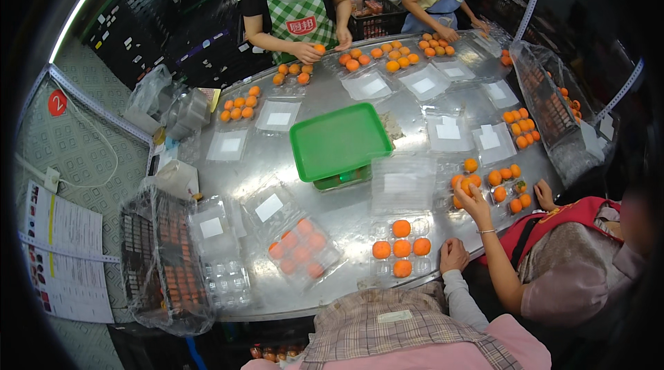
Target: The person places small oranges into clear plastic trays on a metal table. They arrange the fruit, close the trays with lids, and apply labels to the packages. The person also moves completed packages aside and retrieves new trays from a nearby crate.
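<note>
Curled on the steel table's front edge, my right hand (454, 255) is just right of a clear plastic tray (381, 268), with nothing visible in it. Orange persimmons (401, 248) sit in that tray in a cross pattern, and the corner cups hold none. My left hand is out of view. Behind the tray lies a stack of clear clamshell packs (403, 183) with a white sheet inside. Left of it, a lidded clamshell pack (301, 249) of persimmons lies tilted. A green plastic tray (340, 142) rests mid-table on another object.
Close on my right, a co-worker's hand (469, 193) holds a persimmon over a partly filled pack. Two other people work at the far side, one with a persimmon in hand (311, 52). Plastic-lined crates (174, 261) stand at the left end, and a lined crate (552, 105) at the right.
</note>
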The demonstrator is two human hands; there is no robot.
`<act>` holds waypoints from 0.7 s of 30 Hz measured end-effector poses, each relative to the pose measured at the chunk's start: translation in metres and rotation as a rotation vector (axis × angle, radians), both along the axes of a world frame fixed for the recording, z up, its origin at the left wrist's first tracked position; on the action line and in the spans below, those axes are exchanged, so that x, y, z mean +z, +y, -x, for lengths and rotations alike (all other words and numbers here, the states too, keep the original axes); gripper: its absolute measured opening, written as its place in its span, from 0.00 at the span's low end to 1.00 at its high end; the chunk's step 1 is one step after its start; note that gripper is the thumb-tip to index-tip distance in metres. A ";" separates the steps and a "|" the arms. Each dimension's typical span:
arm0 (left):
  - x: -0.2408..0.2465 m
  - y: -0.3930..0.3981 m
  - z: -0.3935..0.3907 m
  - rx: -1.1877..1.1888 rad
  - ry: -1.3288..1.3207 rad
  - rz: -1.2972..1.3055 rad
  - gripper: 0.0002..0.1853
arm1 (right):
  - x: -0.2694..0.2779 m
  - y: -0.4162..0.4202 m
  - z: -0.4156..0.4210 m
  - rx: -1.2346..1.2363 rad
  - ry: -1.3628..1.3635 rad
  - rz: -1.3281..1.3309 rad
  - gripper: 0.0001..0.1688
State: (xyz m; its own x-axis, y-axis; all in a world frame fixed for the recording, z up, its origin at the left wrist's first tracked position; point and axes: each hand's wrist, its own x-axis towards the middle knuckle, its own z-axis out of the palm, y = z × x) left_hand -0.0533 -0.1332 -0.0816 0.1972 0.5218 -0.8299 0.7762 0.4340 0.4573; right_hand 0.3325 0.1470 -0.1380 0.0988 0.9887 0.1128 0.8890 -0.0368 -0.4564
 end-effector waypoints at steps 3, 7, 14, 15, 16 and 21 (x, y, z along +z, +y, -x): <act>0.000 -0.001 -0.004 0.015 -0.022 0.006 0.20 | -0.003 0.000 -0.001 0.007 -0.016 -0.018 0.05; -0.001 -0.002 -0.002 0.030 -0.046 0.006 0.20 | 0.000 -0.001 0.000 0.018 0.005 -0.058 0.05; -0.002 -0.005 -0.003 0.053 -0.079 0.016 0.20 | 0.000 0.000 0.001 0.015 0.001 -0.015 0.05; -0.002 -0.005 -0.003 0.056 -0.082 0.019 0.20 | 0.001 0.000 0.001 0.014 0.000 -0.016 0.05; -0.002 -0.006 -0.003 0.055 -0.086 0.021 0.20 | 0.001 0.000 0.001 0.012 -0.001 -0.018 0.05; -0.001 -0.012 0.000 0.052 -0.110 0.041 0.20 | -0.005 -0.002 0.000 0.026 -0.011 -0.037 0.06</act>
State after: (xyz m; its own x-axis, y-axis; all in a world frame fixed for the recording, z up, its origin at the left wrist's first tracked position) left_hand -0.0530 -0.1455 -0.0825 0.2619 0.5001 -0.8254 0.6984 0.4920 0.5197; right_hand 0.3324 0.1448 -0.1425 0.0720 0.9860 0.1506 0.8946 0.0029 -0.4468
